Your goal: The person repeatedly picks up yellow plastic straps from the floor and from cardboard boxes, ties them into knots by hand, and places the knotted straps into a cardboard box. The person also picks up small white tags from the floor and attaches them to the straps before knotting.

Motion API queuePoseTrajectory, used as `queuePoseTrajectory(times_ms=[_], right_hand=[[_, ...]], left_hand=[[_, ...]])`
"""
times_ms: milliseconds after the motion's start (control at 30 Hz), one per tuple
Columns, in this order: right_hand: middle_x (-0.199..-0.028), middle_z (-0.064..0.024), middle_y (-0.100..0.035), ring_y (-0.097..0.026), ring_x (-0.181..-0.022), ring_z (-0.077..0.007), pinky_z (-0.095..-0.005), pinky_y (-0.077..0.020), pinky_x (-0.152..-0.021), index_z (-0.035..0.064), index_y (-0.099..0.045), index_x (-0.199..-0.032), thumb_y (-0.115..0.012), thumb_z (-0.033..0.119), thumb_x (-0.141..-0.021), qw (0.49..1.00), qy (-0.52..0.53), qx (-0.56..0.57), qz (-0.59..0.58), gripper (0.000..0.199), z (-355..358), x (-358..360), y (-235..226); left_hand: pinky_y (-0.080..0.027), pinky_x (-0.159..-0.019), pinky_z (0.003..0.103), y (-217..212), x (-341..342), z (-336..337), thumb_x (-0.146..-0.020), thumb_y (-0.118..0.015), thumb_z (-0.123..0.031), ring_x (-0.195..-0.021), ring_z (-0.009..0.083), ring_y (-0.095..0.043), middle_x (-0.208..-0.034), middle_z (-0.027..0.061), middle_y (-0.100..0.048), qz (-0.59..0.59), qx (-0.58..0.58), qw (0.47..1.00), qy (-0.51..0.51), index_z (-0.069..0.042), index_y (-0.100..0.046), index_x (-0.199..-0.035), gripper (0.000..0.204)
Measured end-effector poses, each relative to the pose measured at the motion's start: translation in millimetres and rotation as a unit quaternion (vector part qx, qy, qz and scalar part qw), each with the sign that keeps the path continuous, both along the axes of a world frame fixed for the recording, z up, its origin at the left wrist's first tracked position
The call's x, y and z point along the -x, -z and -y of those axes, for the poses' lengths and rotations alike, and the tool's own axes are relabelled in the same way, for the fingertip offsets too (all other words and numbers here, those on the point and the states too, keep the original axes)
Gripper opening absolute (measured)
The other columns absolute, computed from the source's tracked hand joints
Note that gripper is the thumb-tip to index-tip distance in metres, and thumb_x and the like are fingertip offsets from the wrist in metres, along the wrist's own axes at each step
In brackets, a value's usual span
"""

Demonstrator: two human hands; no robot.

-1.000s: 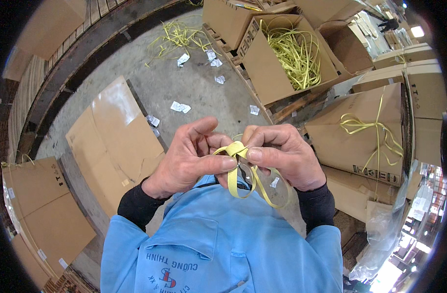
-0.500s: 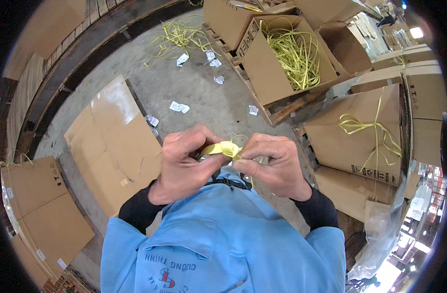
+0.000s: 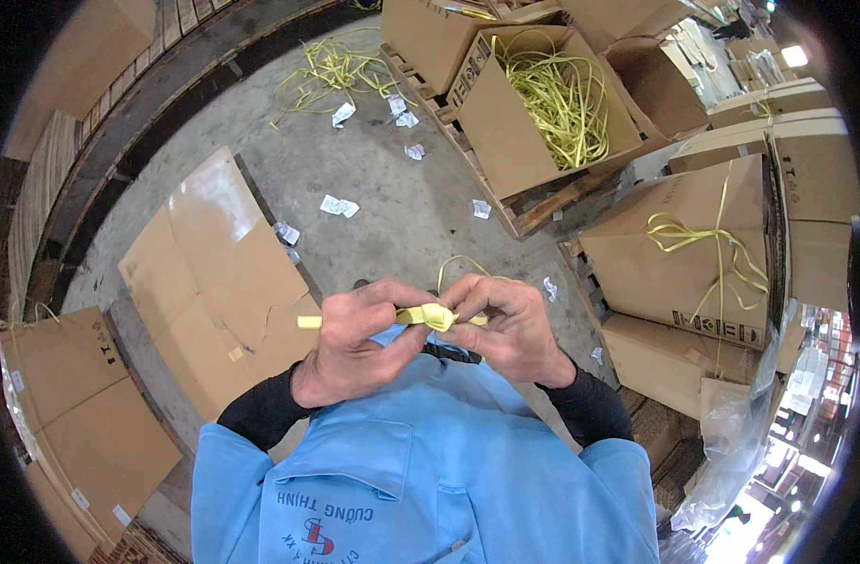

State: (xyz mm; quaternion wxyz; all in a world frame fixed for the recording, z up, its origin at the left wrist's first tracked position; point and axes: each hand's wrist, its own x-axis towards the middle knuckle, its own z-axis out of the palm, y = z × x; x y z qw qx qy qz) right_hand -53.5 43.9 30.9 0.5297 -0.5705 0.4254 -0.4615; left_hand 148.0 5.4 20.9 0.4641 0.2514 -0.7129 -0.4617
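A flat yellow plastic strap (image 3: pixel 435 317) with a folded knot in it is held in front of my chest. My left hand (image 3: pixel 359 338) is closed on the strap to the left of the knot, and a short end sticks out past its knuckles. Thumb and fingers of my right hand (image 3: pixel 505 324) pinch the strap at the knot's right side. A thin loop of the strap arches above my right hand. Part of the strap is hidden inside both hands.
An open carton (image 3: pixel 505 141) full of tangled yellow strapping stands on a pallet ahead. More strapping (image 3: pixel 331 75) and crumpled papers (image 3: pixel 339 205) lie on the floor. A flat cardboard sheet (image 3: pixel 199 254) is at left; a strapped carton (image 3: pixel 679 254) stands at right.
Both hands have shifted slightly, and the knot looks tighter and turned. The strap's end now shows left of my left hand, and a larger loop rises above my right hand.
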Motion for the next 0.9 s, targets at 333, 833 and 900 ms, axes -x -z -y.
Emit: queuePoseTrajectory(times_ms=[333,833,900], right_hand=[[-0.085,-0.0062,-0.07,-0.061,-0.069,-0.0084,-0.0284,-0.0491,-0.059,-0.0025,-0.069,-0.094,-0.075,0.005,-0.086,0.958,-0.05,-0.27,0.086,0.013,1,1,-9],[-0.072,-0.01,-0.063,-0.066,-0.065,-0.0262,-0.0381,-0.0515,-0.057,0.003,-0.066,-0.094,-0.07,0.009,-0.083,0.899,-0.075,0.202,-0.382,0.013,-2,-7,-15],[-0.072,-0.0109,-0.062,-0.066,-0.066,-0.0275,-0.0387,-0.0522,-0.059,0.003,-0.066,-0.094,-0.068,0.01,-0.085,0.911,-0.091,0.183,-0.359,0.012,-3,-8,-13]], left_hand=[[-0.06,-0.069,0.038,7,-20,21,-0.076,-0.081,0.002,-0.092,0.0296,-0.072,-0.103,0.0198,-0.072,0.024,0.105,0.992,0.072,-0.003,-0.04,-0.064,0.043],[-0.058,-0.06,0.025,15,-20,0,-0.086,-0.075,-0.001,-0.074,0.0114,-0.069,-0.091,0.0116,-0.072,0.005,-0.394,0.915,0.084,0.003,-0.071,-0.098,0.013],[-0.057,-0.061,0.023,19,-29,0,-0.088,-0.073,-0.003,-0.073,0.0094,-0.068,-0.089,0.009,-0.072,-0.012,-0.445,0.887,0.125,0.005,-0.07,-0.098,0.013]])
